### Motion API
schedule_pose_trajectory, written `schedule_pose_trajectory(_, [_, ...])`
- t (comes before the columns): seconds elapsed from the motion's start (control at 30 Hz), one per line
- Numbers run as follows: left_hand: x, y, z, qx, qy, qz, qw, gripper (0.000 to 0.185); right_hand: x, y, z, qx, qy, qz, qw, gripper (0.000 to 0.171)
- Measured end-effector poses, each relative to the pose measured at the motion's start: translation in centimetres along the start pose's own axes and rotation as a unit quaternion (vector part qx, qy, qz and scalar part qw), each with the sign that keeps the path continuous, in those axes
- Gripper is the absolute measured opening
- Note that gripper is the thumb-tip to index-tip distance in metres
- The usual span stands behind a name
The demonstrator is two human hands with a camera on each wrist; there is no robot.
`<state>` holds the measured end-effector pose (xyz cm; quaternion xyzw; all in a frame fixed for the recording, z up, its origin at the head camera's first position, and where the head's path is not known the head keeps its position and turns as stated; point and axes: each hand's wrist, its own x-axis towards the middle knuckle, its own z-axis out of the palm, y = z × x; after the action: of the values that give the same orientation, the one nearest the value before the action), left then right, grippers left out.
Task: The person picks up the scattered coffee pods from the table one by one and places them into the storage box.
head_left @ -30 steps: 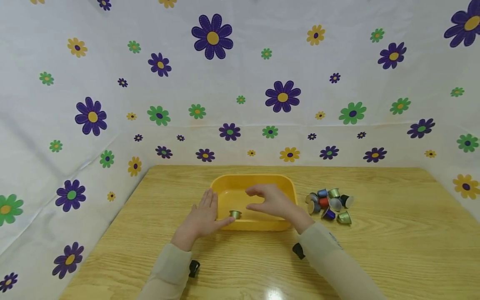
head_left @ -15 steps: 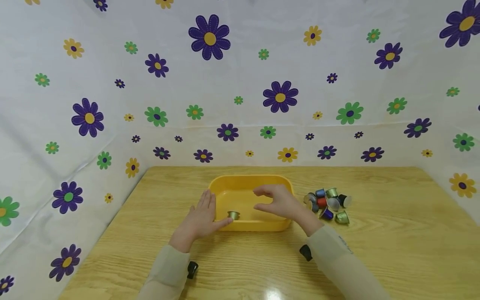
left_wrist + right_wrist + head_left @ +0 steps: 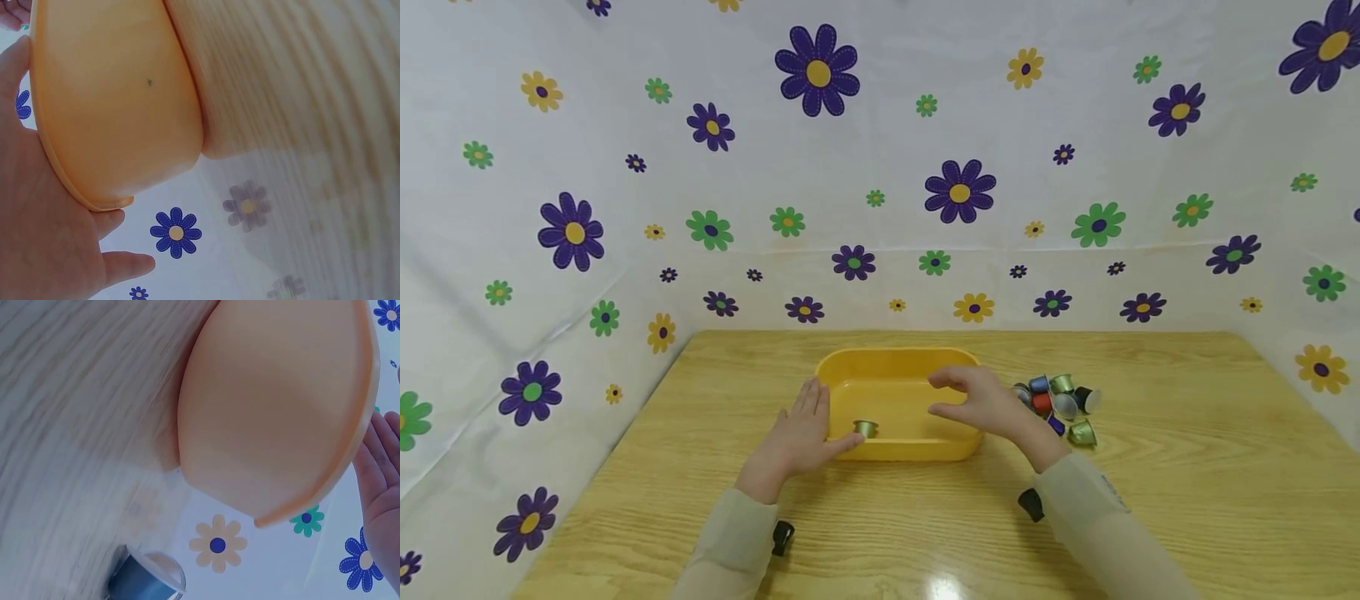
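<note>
A yellow plastic tray (image 3: 901, 362) sits on the wooden table (image 3: 1187, 467), and one olive-green coffee capsule (image 3: 866, 428) lies inside it near the front left corner. My left hand (image 3: 801, 433) rests flat against the tray's left rim, fingers straight; the left wrist view shows the palm (image 3: 37, 225) touching the tray's outer wall (image 3: 119, 94). My right hand (image 3: 981, 400) hovers over the tray's right side, fingers loosely bent and holding nothing. The right wrist view shows the tray's outer wall (image 3: 281, 406) and the fingers (image 3: 381, 481).
A heap of several coffee capsules (image 3: 1060, 407) in blue, red, green, grey and black lies right of the tray; one blue capsule (image 3: 147, 581) shows in the right wrist view. Flowered white sheets (image 3: 880, 167) wall in the table behind and at both sides.
My right hand has drifted rightward from the tray's middle toward its right edge, nearer the capsule heap. The left hand, tray and capsule inside have stayed put.
</note>
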<state>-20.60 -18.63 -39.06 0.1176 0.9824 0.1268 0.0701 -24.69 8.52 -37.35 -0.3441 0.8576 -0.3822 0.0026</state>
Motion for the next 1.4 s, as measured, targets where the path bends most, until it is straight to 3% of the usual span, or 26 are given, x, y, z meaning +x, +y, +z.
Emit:
schedule_pose_trajectory(0.93, [0.1,-0.3,0.3,0.002,0.005,0.007,1.0,0.099,-2.8,2.2,-2.4,-0.037,0.024,0.024,0.999,0.042])
schedule_pose_trajectory(1.2, [0.2,-0.1,0.3,-0.002,0.004,0.006,1.0,0.098,-4.2,3.0,-3.7,-0.063,0.029,0.06,0.996,0.042])
schedule_pose_trajectory(1.4, [0.2,-0.1,0.2,-0.005,0.002,0.002,1.0,0.097,-5.3,4.0,-4.7,-0.085,0.031,0.052,0.995,0.039])
